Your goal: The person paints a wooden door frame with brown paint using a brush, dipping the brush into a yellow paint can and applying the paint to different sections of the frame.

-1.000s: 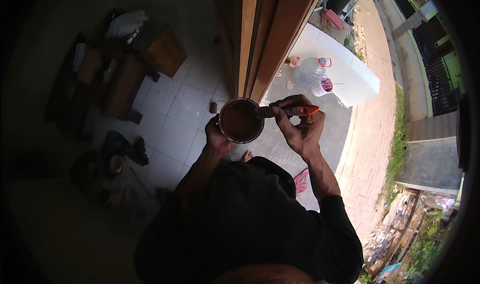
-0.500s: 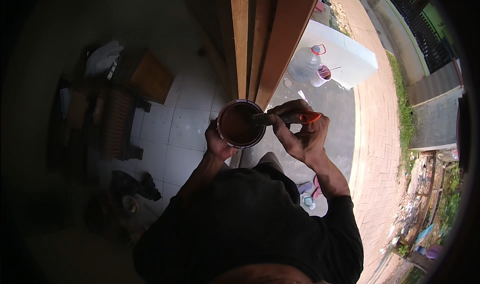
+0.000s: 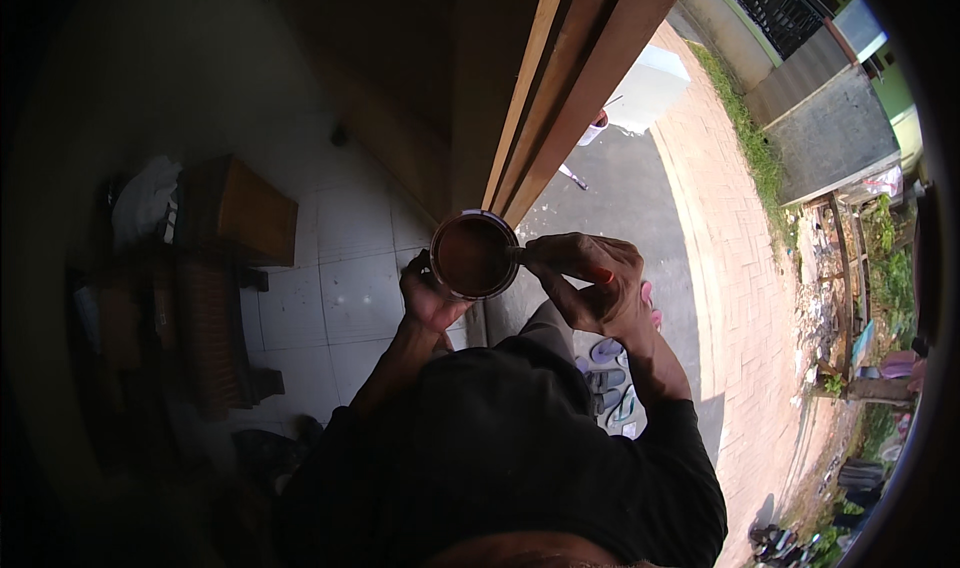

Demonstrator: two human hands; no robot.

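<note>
My left hand [image 3: 428,298] is wrapped around the lower left side of a round can [image 3: 474,298] of brown paint [image 3: 470,252], its open top facing up. Just right of the can, my right hand [image 3: 590,280] pinches a paintbrush, whose orange-red handle [image 3: 598,275] shows by the knuckles. The brush's working end meets the can's right rim; its bristles are mostly hidden. Straight ahead, beyond the can, rises a wooden door frame [image 3: 600,78] with reddish-brown faces and a paler strip [image 3: 530,58].
Indoors at left are white floor tiles [image 3: 355,303] and dark wooden furniture [image 3: 245,213]. To the right, sandals [image 3: 605,378] lie on the grey concrete [image 3: 650,218] near my feet. Farther out, a white low wall [image 3: 655,83] and a paint pot [image 3: 594,128] stand beside a brick-paved lane [image 3: 735,298].
My view has turned, so the frame leans farther right and more sandals show. The brush has shifted from over the can's mouth to its right rim.
</note>
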